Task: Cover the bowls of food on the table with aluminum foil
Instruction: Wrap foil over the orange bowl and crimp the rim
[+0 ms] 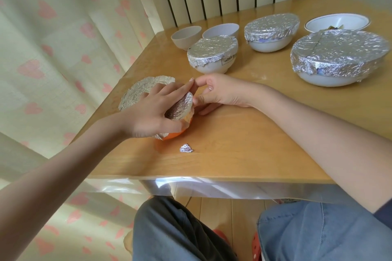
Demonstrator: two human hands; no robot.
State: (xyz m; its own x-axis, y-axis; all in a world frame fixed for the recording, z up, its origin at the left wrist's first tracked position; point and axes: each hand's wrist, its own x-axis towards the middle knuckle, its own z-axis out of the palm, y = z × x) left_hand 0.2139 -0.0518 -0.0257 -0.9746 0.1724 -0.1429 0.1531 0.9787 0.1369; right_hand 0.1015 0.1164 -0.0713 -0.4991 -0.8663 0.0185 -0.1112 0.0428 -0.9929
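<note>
A small orange bowl (177, 133) stands near the table's left edge with crinkled aluminum foil (180, 107) over its top. My left hand (152, 110) lies over the bowl, fingers curved round the foil and rim. My right hand (220, 93) is at the bowl's right side, its fingertips touching the foil edge. Just behind the left hand lies another foil-covered piece (140, 92). Three white bowls wear foil covers: one in the middle (212, 54), one further back (271, 29), and a large one at the right (339, 55).
Two small uncovered white bowls (186, 37) (221, 29) stand at the back left, and a wide uncovered bowl (337, 22) with food at the back right. A foil scrap (186, 148) lies near the wooden table's front edge (212, 178). A curtain hangs to the left.
</note>
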